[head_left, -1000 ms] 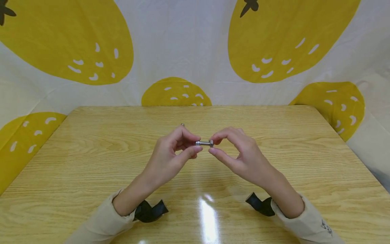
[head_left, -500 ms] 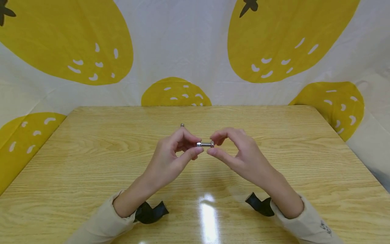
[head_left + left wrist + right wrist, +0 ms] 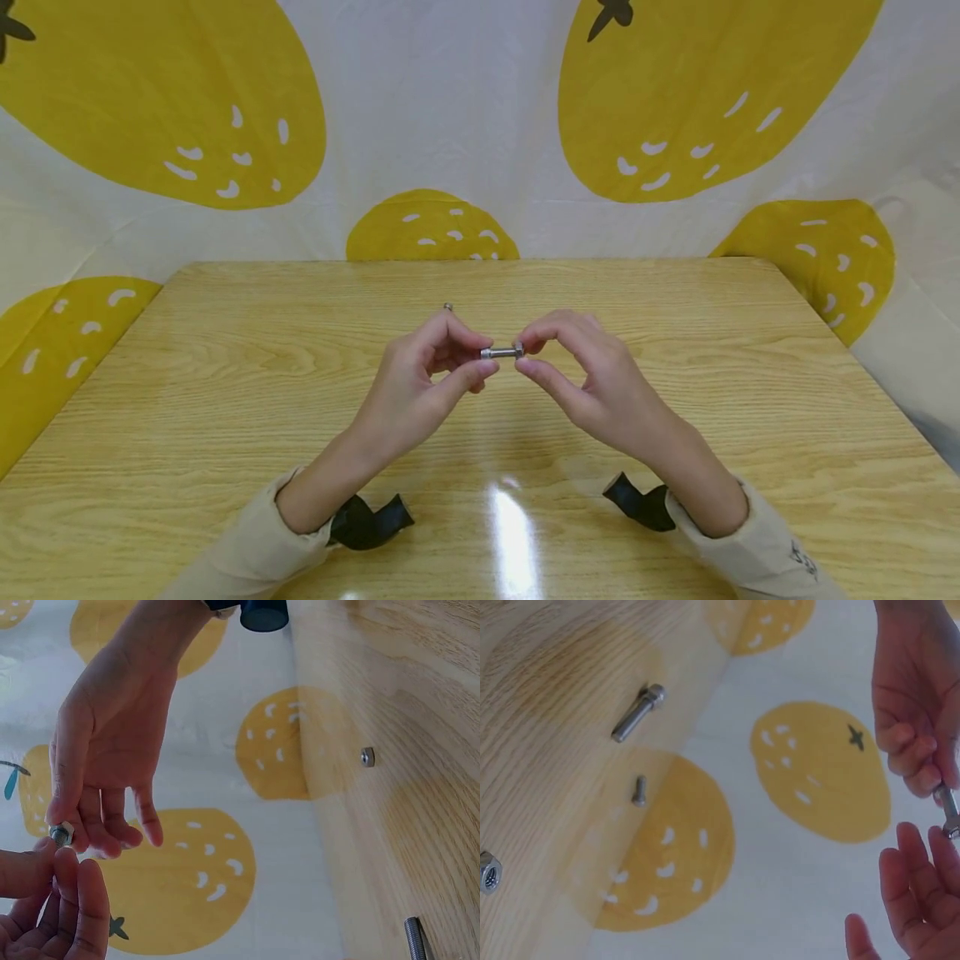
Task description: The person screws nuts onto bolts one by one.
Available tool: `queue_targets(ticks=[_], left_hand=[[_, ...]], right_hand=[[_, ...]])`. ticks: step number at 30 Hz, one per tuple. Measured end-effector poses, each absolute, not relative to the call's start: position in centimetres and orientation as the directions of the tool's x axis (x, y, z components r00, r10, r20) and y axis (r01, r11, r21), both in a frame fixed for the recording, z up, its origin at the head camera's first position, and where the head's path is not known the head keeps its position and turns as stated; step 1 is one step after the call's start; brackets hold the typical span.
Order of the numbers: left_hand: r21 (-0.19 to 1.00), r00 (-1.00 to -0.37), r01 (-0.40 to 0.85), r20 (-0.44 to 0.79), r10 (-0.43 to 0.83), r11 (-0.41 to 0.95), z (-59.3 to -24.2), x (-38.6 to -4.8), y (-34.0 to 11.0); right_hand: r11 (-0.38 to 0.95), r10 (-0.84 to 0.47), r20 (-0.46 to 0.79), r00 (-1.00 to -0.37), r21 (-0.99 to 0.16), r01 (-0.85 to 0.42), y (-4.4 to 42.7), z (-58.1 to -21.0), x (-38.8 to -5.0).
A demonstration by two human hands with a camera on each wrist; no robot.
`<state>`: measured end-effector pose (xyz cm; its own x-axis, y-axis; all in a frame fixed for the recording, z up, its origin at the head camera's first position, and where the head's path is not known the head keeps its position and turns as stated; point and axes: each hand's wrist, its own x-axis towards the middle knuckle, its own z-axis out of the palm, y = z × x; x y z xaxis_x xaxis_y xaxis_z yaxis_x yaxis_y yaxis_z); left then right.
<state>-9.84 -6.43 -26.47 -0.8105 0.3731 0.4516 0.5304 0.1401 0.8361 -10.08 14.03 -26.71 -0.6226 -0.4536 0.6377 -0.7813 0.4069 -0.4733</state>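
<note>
A small shiny metal bolt [image 3: 502,352] is held level between both hands in the head view. My left hand [image 3: 420,375] pinches its thicker left end between thumb and forefinger. At the other end, the thumb and forefinger of my right hand [image 3: 596,379] pinch a hexagonal piece; whether it is a nut or the bolt's head is too small to tell. From the left wrist, that hexagonal piece [image 3: 61,833] shows between the right hand's fingertips, the left hand [image 3: 56,900] below it. The right wrist view catches the bolt [image 3: 949,802] near the image edge, partly cut off.
Loose hardware lies on the wood-grain table [image 3: 300,375]: a nut [image 3: 367,757] and a threaded rod end [image 3: 415,937] in the left wrist view; a larger bolt [image 3: 634,716], a small bolt [image 3: 640,790] and a nut [image 3: 489,872] in the right. A patterned cloth [image 3: 450,125] hangs behind.
Half a second ago the right thumb and forefinger were spread a little apart around the hexagonal end; now they close on it again. The left hand keeps its pinch and hardly moves.
</note>
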Motion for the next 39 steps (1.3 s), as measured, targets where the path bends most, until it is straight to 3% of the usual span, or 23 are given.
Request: queue_targets(ticks=[8, 17, 26, 39], left_hand=[[0.829, -0.796, 0.546, 0.471, 0.380, 0.117, -26.49, -9.82, -6.25], [0.839, -0.811, 0.527, 0.448, 0.377, 0.137, -26.51, -9.87, -6.21], [0.848, -0.824, 0.509, 0.429, 0.370, 0.149, -26.47, -9.94, -6.38], [0.842, -0.815, 0.521, 0.442, 0.374, 0.139, -26.55, -9.79, -6.34]], right_hand=[[0.420, -0.448, 0.605, -0.658, -0.507, -0.752, 13.65, -27.14, -10.15], [0.499, -0.415, 0.515, -0.750, -0.561, -0.661, 13.86, -26.56, -9.91], [0.376, -0.454, 0.646, -0.613, -0.485, -0.789, 14.09, -26.46, -10.32], [0.411, -0.456, 0.617, -0.641, -0.493, -0.767, 13.82, -27.09, -10.25]])
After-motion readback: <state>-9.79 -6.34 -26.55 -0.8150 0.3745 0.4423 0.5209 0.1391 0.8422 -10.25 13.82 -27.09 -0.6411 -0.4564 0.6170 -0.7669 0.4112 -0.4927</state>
